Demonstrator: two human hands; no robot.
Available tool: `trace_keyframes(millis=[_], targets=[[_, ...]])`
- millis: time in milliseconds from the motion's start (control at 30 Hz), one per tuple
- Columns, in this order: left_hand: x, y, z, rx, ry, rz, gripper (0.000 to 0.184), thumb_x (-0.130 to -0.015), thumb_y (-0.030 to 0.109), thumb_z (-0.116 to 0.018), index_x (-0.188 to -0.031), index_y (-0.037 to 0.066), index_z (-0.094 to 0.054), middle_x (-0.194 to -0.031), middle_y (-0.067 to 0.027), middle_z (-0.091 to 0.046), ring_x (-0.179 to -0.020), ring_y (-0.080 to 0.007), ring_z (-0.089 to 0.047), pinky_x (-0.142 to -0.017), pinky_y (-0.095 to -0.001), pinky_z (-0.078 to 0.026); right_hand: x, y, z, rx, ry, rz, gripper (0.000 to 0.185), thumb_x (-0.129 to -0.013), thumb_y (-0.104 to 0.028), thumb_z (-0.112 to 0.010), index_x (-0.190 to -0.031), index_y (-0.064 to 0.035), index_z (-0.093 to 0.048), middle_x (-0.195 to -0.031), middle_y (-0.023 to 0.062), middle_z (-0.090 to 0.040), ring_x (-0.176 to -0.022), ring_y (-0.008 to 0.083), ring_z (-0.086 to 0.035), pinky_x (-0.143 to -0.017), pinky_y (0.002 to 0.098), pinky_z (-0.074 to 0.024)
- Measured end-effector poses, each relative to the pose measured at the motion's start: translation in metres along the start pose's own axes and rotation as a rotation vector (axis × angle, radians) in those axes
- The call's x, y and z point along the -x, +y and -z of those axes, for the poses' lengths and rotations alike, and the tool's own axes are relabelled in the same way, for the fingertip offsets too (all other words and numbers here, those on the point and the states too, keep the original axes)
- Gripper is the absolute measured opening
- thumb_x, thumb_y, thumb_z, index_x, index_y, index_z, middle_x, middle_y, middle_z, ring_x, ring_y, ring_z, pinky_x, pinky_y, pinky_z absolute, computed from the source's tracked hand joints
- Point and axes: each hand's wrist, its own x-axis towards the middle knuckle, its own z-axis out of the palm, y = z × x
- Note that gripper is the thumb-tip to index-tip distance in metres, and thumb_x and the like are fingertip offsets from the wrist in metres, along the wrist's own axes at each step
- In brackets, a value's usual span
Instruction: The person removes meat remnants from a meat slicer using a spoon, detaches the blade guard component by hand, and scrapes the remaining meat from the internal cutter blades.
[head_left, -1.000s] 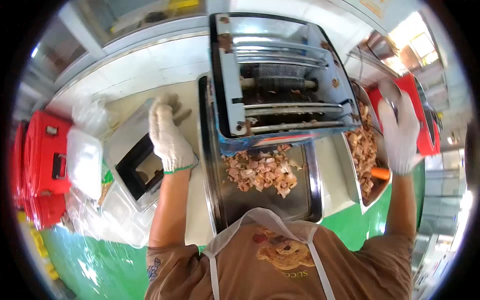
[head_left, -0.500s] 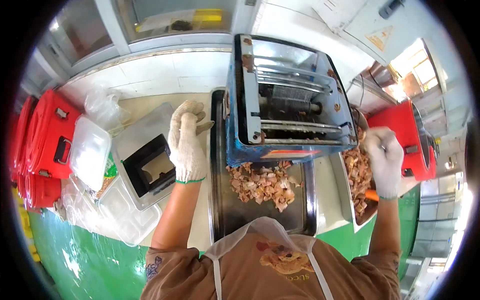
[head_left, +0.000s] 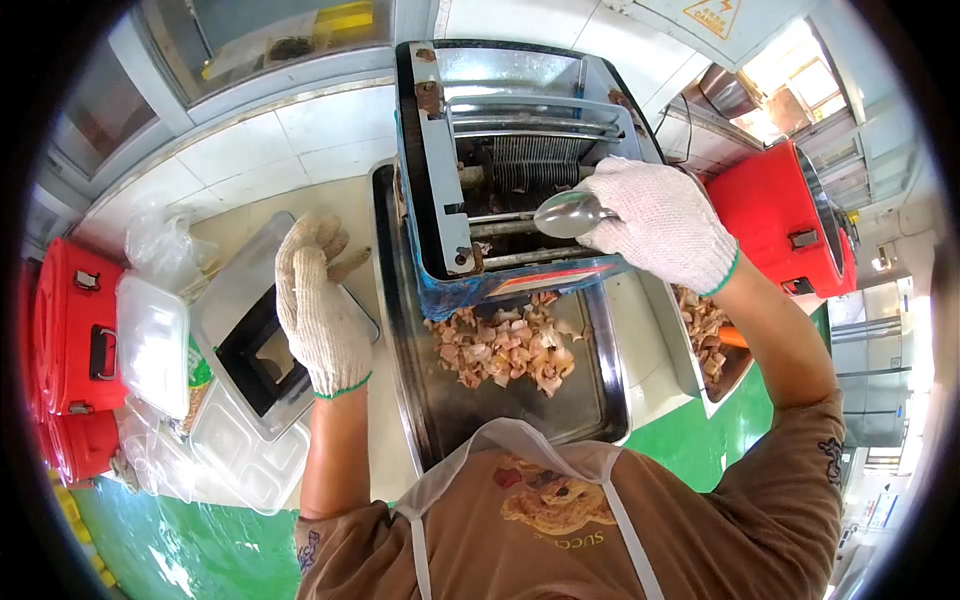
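At the counter (head_left: 640, 340), faces one blue machine (head_left: 500, 190), one metal tray (head_left: 585, 405) bearing one heap of chopped meat (head_left: 508, 345), and one pan (head_left: 676, 330) holding more. Reaches the right hand (head_left: 655, 215), elbow bent, over the machine; clasps one spoon (head_left: 568, 214), bowl jutting left from the closed grip. Holds the left hand (head_left: 320, 300), loosely open, near one grey frame (head_left: 237, 275).

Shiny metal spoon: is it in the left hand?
No, the right hand, in a white knitted glove, holds the shiny metal spoon over the open top of the blue-sided metal machine.
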Motion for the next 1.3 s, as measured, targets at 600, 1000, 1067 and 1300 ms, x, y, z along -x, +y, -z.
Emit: trace_keyframes(millis=[600,1000,1067,1300], targets=[[-0.032,-0.084,0.023,0.086,0.116,0.622,0.029,-0.101,0.01,-0.051,-0.129,0.003,-0.057,-0.108,-0.0131,-0.066,-0.089,-0.0244,-0.064,-0.077,-0.0416,-0.06,0.035,-0.019,-0.006,-0.208,0.29,-0.13,0.023,-0.078,0.002,-0.067,-0.101,0.0017,-0.069,-0.089,0.0112,-0.067,-0.081,0.0183,-0.067,-0.074,0.0282,-0.0523],[-0.032,-0.069,-0.013,-0.03,-0.109,0.479,0.031,-0.099,0.01,-0.056,-0.127,0.004,-0.064,-0.111,-0.0053,-0.068,-0.096,-0.0134,-0.062,-0.08,-0.0285,-0.052,0.0,-0.006,-0.004,0.023,0.082,-0.019,0.024,-0.084,-0.015,-0.064,-0.106,-0.0096,-0.071,-0.09,0.0102,-0.064,-0.088,0.0295,-0.066,-0.076,0.0402,-0.0547],[-0.03,-0.065,-0.014,-0.062,-0.096,0.479,0.03,-0.099,0.01,-0.055,-0.127,0.004,-0.064,-0.112,-0.0052,-0.068,-0.1,-0.0127,-0.061,-0.087,-0.0282,-0.051,-0.014,0.0,-0.006,-0.033,-0.02,0.028,0.02,-0.086,-0.021,-0.064,-0.099,-0.0073,-0.069,-0.089,0.0121,-0.063,-0.088,0.0309,-0.066,-0.075,0.0418,-0.0543],[-0.026,-0.06,-0.012,0.013,-0.044,0.508,0.027,-0.102,0.009,-0.052,-0.127,0.002,-0.061,-0.116,-0.0087,-0.066,-0.095,-0.0162,-0.062,-0.082,-0.0287,-0.053,-0.041,0.012,-0.002,-0.16,-0.362,-0.058,0.031,-0.074,-0.028,-0.073,-0.085,-0.0007,-0.062,-0.083,0.0157,-0.06,-0.077,0.0327,-0.065,-0.069,0.0424,-0.0516]])
